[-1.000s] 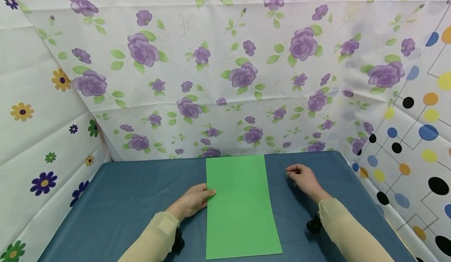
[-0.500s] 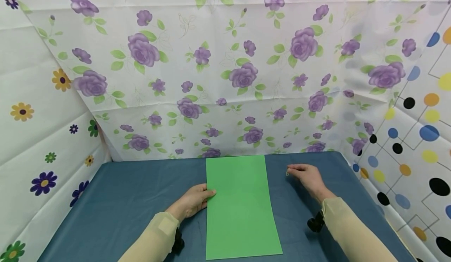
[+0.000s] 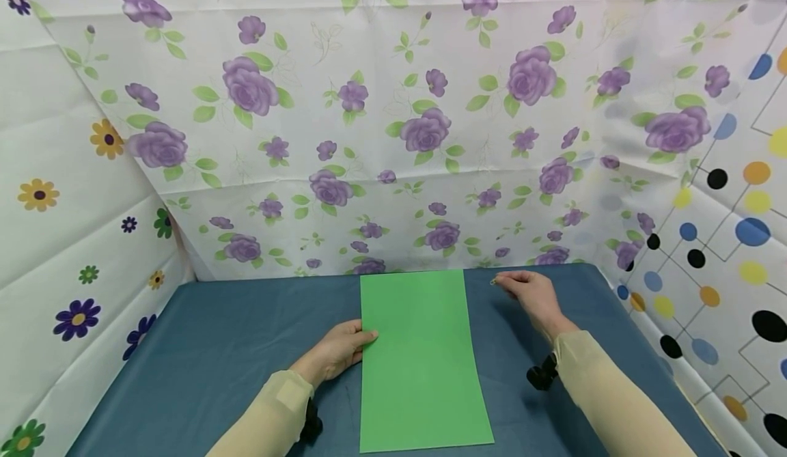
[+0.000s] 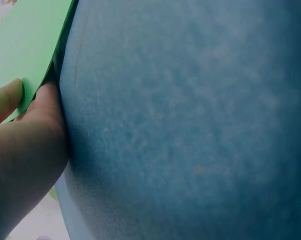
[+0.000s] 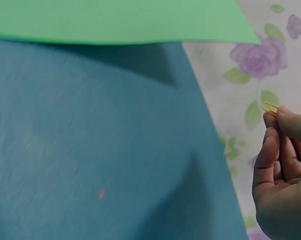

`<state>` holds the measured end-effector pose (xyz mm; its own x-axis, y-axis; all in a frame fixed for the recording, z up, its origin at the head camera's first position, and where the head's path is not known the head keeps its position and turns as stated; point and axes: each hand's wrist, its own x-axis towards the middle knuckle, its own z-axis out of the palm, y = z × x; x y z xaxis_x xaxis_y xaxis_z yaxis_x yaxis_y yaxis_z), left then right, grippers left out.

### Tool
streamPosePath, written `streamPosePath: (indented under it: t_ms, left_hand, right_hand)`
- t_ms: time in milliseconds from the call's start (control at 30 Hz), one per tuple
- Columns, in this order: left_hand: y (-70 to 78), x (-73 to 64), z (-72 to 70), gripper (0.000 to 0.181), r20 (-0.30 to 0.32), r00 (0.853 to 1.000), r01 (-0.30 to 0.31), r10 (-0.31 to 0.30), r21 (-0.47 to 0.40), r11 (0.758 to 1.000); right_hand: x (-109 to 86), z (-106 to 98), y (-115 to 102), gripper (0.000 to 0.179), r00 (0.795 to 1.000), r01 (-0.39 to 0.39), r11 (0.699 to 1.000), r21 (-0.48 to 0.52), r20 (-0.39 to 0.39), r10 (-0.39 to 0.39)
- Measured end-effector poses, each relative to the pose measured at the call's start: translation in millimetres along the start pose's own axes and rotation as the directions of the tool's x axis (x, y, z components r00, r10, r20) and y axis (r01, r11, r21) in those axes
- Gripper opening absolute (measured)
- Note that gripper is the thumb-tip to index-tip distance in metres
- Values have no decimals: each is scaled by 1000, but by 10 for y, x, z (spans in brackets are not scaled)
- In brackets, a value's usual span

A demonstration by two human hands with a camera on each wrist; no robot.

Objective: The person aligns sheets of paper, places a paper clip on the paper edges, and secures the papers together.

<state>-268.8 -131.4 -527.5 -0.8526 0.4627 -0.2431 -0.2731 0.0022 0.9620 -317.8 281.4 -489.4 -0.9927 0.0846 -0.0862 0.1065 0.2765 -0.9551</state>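
Note:
A green sheet of paper (image 3: 418, 368) lies upright along the middle of the table in the head view. My left hand (image 3: 337, 349) pinches its left edge, thumb on top and fingers underneath; the left wrist view shows the sheet (image 4: 28, 40) lifted off the cloth at that edge. To the right of the sheet, raised over the table, my right hand (image 3: 533, 298) pinches a small yellow paper clip (image 3: 494, 281) between thumb and index finger. In the right wrist view the looped end of the paper clip (image 5: 270, 108) sticks out past the fingertips.
A blue cloth (image 3: 246, 348) covers the table. Behind it hangs a white curtain (image 3: 381, 136) with purple flowers; a daisy-patterned one (image 3: 55, 225) borders the left and a dotted one (image 3: 732, 293) the right. Dark wrist cameras hang under both sleeves.
My right hand has risen slightly and moved left toward the sheet's upper right corner, carrying the paper clip. The left hand and the green sheet have stayed put.

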Motion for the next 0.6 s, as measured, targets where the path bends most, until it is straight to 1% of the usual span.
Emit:
streamPosePath:
  t_ms: [133, 267, 367, 467, 533, 600]
  left_hand:
    - [4, -14, 13, 41, -1, 1000, -19, 19, 9, 1000]
    - [17, -32, 25, 41, -10, 1000, -28, 28, 20, 999]
    - [23, -35, 30, 41, -15, 999, -31, 32, 26, 999]
    - [24, -36, 35, 40, -17, 999, -36, 36, 38, 999]
    - [22, -37, 39, 41, -17, 999, -39, 39, 46, 998]
    - [15, -34, 38, 41, -18, 999, -40, 41, 51, 998]
  right_hand:
    - [52, 67, -152, 40, 1000, 20, 1000, -5, -22, -21]
    - [113, 176, -330, 37, 998, 65, 998, -20, -17, -66]
    - [137, 267, -471, 38, 996, 91, 995, -42, 0, -91]
    - [129, 373, -621, 37, 992, 127, 988, -89, 22, -125]
    - [126, 450, -712, 36, 988, 156, 981, -120, 43, -152]
    - [129, 538, -786, 32, 981, 188, 975, -122, 67, -181]
